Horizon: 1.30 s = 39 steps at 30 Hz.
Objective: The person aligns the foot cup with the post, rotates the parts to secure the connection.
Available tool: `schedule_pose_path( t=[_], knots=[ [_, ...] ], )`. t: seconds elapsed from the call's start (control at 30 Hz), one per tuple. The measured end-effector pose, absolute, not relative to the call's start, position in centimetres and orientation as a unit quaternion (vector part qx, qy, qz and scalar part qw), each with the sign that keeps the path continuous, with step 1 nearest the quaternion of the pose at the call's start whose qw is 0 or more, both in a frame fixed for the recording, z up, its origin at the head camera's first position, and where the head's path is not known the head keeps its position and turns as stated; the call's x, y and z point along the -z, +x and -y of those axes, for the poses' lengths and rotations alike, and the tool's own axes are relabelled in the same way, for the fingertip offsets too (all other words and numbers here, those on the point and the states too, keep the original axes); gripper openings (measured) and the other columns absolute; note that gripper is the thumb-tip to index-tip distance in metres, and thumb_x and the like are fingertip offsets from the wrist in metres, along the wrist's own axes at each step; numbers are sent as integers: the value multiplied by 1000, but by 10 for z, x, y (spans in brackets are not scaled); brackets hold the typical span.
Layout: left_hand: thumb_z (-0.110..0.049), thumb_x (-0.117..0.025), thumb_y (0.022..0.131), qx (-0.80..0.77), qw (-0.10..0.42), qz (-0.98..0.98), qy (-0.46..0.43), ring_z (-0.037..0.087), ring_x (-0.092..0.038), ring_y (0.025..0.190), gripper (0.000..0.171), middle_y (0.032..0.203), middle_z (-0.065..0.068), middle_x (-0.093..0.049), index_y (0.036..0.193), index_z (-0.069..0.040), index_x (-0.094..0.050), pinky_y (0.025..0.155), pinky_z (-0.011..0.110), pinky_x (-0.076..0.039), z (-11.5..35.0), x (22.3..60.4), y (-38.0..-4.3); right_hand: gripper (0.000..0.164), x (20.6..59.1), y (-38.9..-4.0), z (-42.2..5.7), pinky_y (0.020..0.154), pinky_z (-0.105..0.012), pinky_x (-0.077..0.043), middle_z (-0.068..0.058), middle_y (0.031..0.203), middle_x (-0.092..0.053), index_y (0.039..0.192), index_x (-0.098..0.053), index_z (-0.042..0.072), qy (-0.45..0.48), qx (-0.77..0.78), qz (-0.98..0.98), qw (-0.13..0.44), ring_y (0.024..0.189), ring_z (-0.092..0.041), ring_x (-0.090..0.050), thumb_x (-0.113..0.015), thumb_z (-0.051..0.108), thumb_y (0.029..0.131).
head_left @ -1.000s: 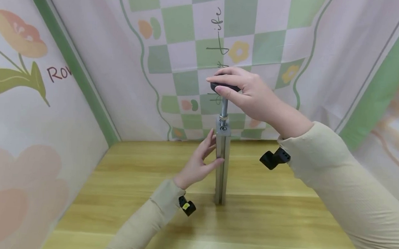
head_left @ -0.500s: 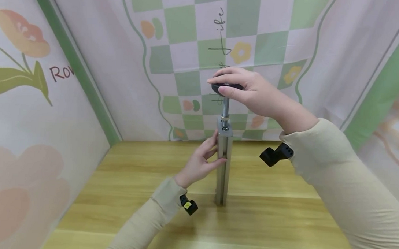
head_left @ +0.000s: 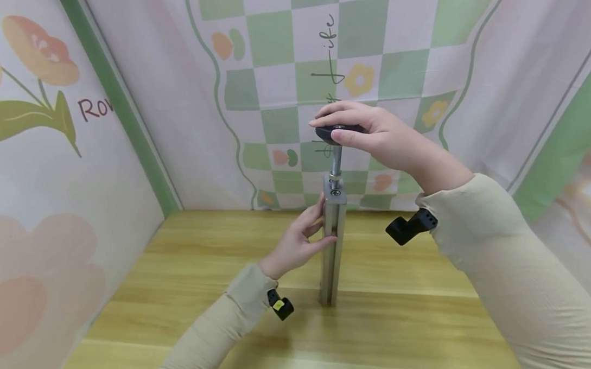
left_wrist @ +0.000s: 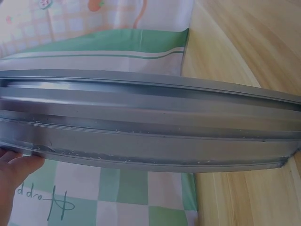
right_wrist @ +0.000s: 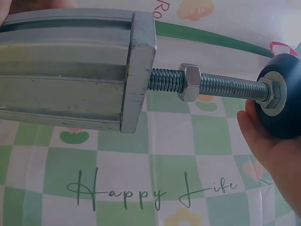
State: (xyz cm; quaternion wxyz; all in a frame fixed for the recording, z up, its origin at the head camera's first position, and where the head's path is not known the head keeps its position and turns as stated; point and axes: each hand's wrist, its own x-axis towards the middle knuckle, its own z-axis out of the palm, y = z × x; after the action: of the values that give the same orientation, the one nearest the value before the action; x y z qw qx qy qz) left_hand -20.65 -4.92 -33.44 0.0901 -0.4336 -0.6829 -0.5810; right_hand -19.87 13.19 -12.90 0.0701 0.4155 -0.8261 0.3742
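An aluminium profile (head_left: 329, 256) stands upright on the table, its slotted sides also filling the left wrist view. My left hand (head_left: 295, 244) holds it partway up, thumb on the near side and fingers at the left and behind. From the profile's end plate (right_wrist: 139, 70) rises a levelling foot, whose threaded rod (right_wrist: 230, 85) carries a hex nut (right_wrist: 190, 82) a short way off the plate. Above, my right hand (head_left: 375, 134) grips the foot's round black base (head_left: 326, 134), with the thumb on the near rim and fingers over the top.
The wood-grain table (head_left: 408, 319) spreads around the profile's lower end. Behind it hangs a green and white checked cloth (head_left: 269, 86), and a flowered cloth (head_left: 37, 159) hangs on the left. A black wrist camera (head_left: 406, 227) sits below the right sleeve.
My right thumb has slid a little to the right along the near rim of the foot's base. The left hand keeps its hold on the profile. The head view has shifted slightly.
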Motion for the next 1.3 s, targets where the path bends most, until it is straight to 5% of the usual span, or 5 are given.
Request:
schedule_pose_path(
  t=[0.3, 0.53, 0.87, 1.07, 1.3],
  knots=[
    [12, -63, 83, 593, 69, 682, -422, 37, -38, 133, 82, 148, 22, -32, 149, 1, -16, 107, 36, -41, 51, 335, -206, 31, 136, -195, -125, 97, -47, -44, -10, 133, -53, 126, -62, 11, 406, -314, 843, 158, 128, -27, -44, -54, 13, 96],
    [11, -64, 84, 594, 68, 689, -409, 36, -40, 132, 82, 148, 21, -34, 149, -2, -17, 106, 35, -42, 51, 338, -205, 30, 143, -191, -117, 80, -39, -49, -13, 126, -56, 124, -63, 8, 395, -271, 848, 227, 111, -29, -55, -55, 13, 96],
    [11, -63, 83, 595, 80, 682, -418, 37, -40, 131, 81, 147, 22, -34, 149, -1, -18, 105, 32, -43, 49, 338, -206, 34, 144, -179, -109, 84, -44, -54, -18, 132, -52, 128, -60, 10, 325, -245, 875, 261, 100, -33, -61, -53, 21, 97],
    [11, -65, 82, 596, 84, 679, -420, 37, -41, 131, 81, 147, 21, -35, 148, -1, -19, 105, 33, -43, 49, 338, -207, 37, 138, -179, -114, 95, -47, -47, -15, 137, -48, 132, -57, 14, 324, -298, 878, 190, 118, -31, -49, -51, 26, 98],
    [12, -65, 81, 604, 78, 677, -413, 37, -40, 131, 82, 147, 23, -34, 148, 1, -19, 105, 36, -43, 49, 338, -207, 37, 141, -197, -132, 98, -19, -45, -17, 138, -40, 132, -53, 4, 370, -616, 695, -14, 116, -21, -52, -43, 9, 96]
  ],
)
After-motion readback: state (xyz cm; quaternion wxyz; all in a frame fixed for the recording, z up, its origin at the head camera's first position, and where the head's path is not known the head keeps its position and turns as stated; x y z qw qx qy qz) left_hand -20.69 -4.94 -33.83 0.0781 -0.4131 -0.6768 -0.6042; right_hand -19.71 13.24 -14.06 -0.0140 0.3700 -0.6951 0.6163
